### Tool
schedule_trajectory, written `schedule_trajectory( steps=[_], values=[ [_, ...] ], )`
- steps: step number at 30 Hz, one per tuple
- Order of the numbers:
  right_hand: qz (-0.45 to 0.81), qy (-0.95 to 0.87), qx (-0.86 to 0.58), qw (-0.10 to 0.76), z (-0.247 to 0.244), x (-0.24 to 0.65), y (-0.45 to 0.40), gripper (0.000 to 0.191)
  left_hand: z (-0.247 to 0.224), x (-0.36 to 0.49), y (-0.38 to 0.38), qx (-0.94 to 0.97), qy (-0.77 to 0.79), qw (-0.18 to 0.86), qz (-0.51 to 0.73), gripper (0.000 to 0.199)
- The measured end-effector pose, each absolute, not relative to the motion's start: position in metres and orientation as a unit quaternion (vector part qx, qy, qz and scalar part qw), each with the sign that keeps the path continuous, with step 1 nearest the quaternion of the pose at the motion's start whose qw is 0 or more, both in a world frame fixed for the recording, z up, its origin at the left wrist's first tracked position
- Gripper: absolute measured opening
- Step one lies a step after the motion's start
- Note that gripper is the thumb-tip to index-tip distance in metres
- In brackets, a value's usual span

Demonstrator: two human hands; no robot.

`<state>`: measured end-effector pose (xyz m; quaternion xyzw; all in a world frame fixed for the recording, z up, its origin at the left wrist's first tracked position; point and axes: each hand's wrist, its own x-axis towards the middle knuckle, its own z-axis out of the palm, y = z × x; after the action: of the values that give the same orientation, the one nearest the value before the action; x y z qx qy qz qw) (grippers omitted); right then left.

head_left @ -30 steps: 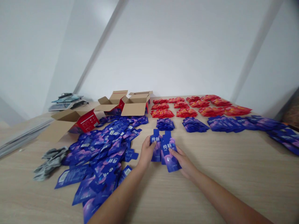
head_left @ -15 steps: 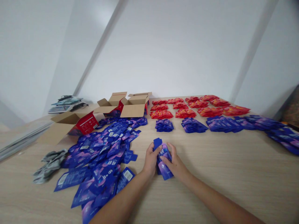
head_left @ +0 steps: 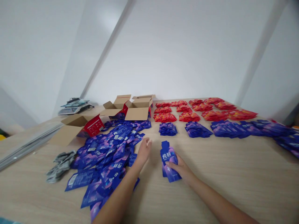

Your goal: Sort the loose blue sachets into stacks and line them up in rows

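My right hand (head_left: 181, 168) grips a small stack of blue-purple pouches (head_left: 170, 157), thumb across the printed front. At least two pouches overlap there, their spouted tops pointing away from me. Left of the stack, my left hand (head_left: 144, 151) is off the pouches, its fingers loosely bent with nothing visible in them. It hovers by the right edge of a large loose heap of blue pouches (head_left: 109, 155). Some pouches in the heap lie face up, others show white barcode labels. My left forearm hides part of the heap.
Beyond my hands lie blue pouch piles (head_left: 168, 129) in a row, with red pouch piles (head_left: 165, 117) behind. Open cartons (head_left: 137, 113) stand at the back left, another carton (head_left: 67, 133) nearer. Grey gloves (head_left: 62, 166) lie left of the heap; a scale-like device (head_left: 73, 107) sits far left.
My left hand has let go of the pouches and moved left towards the heap. The stack now rests in my right hand alone. The view has shifted slightly.
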<state>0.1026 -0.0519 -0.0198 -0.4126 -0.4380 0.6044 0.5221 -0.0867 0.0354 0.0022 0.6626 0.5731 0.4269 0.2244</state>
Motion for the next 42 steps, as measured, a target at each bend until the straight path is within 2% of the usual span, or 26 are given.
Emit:
schedule_trajectory(
  steps=[4,8,11,16,19,22,25,29,32,35,38,42],
  values=[
    [0.62,-0.386,-0.427,0.533,-0.017,0.105,-0.052,0.059,0.002,-0.117,0.064,0.721,0.665,0.015,0.191,0.052],
    [0.624,-0.362,-0.429,0.544,-0.017,0.109,-0.052,0.06,-0.016,-0.109,0.061,0.742,0.665,-0.053,0.065,0.064],
    [0.607,-0.345,-0.44,0.565,-0.019,0.113,-0.049,0.057,-0.022,-0.082,0.041,0.767,0.637,-0.028,0.068,0.068],
    [0.581,-0.331,-0.443,0.597,-0.021,0.118,-0.045,0.053,-0.002,-0.051,0.029,0.809,0.575,0.06,0.103,0.049],
    [0.584,-0.332,-0.447,0.59,-0.019,0.119,-0.044,0.052,0.012,-0.054,0.044,0.791,0.603,0.06,0.086,0.057],
    [0.585,-0.333,-0.446,0.591,-0.016,0.119,-0.045,0.056,0.013,-0.057,0.059,0.78,0.613,0.105,0.07,0.066],
    [0.578,-0.342,-0.437,0.599,-0.015,0.118,-0.045,0.055,0.0,-0.049,0.059,0.746,0.619,0.204,0.136,0.062],
    [0.575,-0.353,-0.427,0.603,-0.016,0.117,-0.044,0.055,-0.019,-0.024,0.039,0.676,0.509,0.39,0.363,0.035],
    [0.538,-0.365,-0.445,0.616,-0.018,0.119,-0.042,0.058,-0.02,-0.004,0.019,0.591,0.427,0.477,0.491,0.034],
    [0.498,-0.41,-0.453,0.615,-0.021,0.124,-0.039,0.059,-0.012,0.009,0.001,0.546,0.412,0.512,0.52,0.043],
    [0.457,-0.483,-0.462,0.587,-0.025,0.127,-0.037,0.06,-0.008,0.014,-0.014,0.56,0.403,0.512,0.512,0.042],
    [0.383,-0.549,-0.467,0.578,-0.027,0.126,-0.04,0.073,-0.008,0.012,-0.023,0.571,0.413,0.483,0.519,0.04]
  ],
)
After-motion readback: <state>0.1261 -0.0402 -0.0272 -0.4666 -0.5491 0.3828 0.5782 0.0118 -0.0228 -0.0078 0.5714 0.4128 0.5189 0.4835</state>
